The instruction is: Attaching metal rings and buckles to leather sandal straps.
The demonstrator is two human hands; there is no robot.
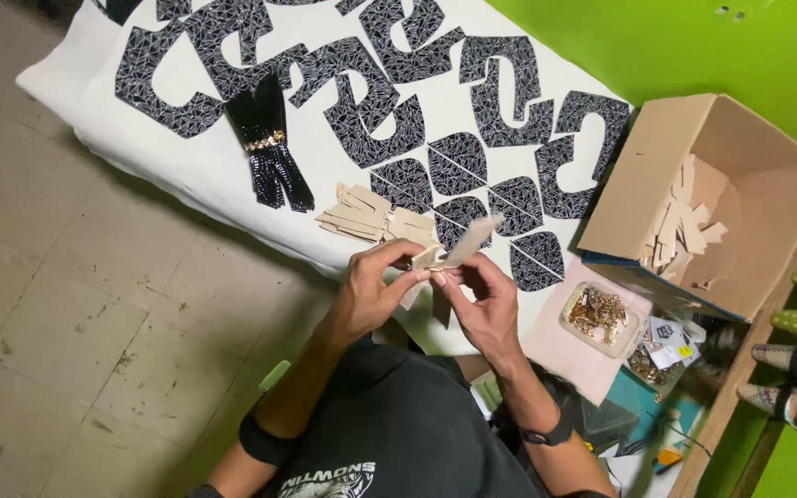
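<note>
Beige, flat leather-like strip [469, 242], long and narrow, is pinched in the grip of both the left hand [373, 288] and right hand [481, 300], above the near edge of a white cushion [154, 157] strewn with black patterned cutouts [375, 111].

A white cushion [140, 157] lies on the tiled floor [66, 314]. Spread flat over it are black patterned cut-out pieces [500, 92], a black beaded strap [269, 148] and a small heap of tan strips [362, 214]. A cardboard box [767, 184] sits just beside its right end.
</note>
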